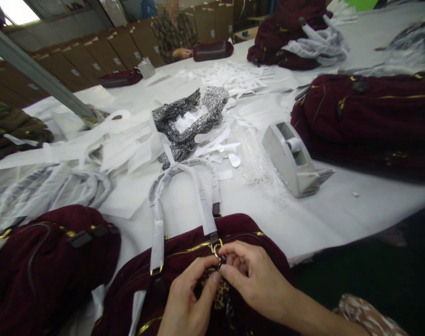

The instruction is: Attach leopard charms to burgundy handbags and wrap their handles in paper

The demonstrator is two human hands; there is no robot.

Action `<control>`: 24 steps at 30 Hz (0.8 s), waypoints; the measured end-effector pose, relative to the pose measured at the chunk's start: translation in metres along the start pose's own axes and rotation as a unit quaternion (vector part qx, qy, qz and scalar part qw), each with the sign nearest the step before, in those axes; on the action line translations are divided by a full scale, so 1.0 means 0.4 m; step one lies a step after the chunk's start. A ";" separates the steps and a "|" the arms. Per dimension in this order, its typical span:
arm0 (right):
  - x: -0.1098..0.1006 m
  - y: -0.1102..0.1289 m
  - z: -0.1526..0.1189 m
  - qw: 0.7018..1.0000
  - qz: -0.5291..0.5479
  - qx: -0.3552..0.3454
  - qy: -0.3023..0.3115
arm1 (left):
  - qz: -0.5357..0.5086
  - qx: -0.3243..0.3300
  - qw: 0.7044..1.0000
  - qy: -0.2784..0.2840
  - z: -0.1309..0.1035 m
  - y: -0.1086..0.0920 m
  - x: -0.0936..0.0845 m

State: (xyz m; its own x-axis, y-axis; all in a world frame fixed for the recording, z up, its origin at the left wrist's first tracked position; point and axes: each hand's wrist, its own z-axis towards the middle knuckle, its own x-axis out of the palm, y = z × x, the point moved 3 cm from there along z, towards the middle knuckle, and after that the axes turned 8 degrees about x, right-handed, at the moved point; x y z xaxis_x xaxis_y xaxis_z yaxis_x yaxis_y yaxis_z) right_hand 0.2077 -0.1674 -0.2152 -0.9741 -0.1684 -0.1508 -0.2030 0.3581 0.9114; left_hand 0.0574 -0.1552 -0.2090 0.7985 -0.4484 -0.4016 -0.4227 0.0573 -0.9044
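Observation:
A maroon handbag with gold zips lies in front of me, its two handles wrapped in white paper. At the base of the nearer handle is a gold ring clasp, from which a leopard-print tag and a dark braided cord hang. My left hand pinches the lower side of the clasp between thumb and forefinger. From the right, my right hand closes its thumb and forefinger on the same clasp. The fingertips nearly meet and partly hide it.
Another maroon bag lies left; more maroon bags are at right. A grey tape dispenser stands beyond my right hand. Patterned black-and-white cloth and paper strips cover the middle. A person stands across the table.

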 end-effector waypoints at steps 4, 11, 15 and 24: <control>-0.001 0.009 0.002 1.000 0.004 0.028 0.008 | 0.013 0.011 1.000 -0.007 -0.003 -0.002 0.003; 0.006 0.007 0.025 0.995 0.045 0.086 -0.023 | 0.044 0.034 0.998 -0.001 0.002 -0.016 0.011; 0.010 -0.003 0.027 0.995 0.045 0.077 -0.035 | 0.030 0.022 0.999 0.000 0.005 -0.015 0.010; -0.014 0.018 0.030 1.000 -0.005 0.018 0.008 | 0.012 0.021 0.999 -0.040 0.003 -0.020 0.015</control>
State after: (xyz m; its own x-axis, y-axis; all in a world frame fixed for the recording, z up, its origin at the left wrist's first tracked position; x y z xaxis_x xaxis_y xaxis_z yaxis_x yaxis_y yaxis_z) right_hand 0.2105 -0.1529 -0.2123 -0.9704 -0.1868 -0.1527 -0.2159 0.3896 0.8953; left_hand 0.0659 -0.1573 -0.2044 0.8213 -0.3731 -0.4316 -0.4245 0.1057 -0.8992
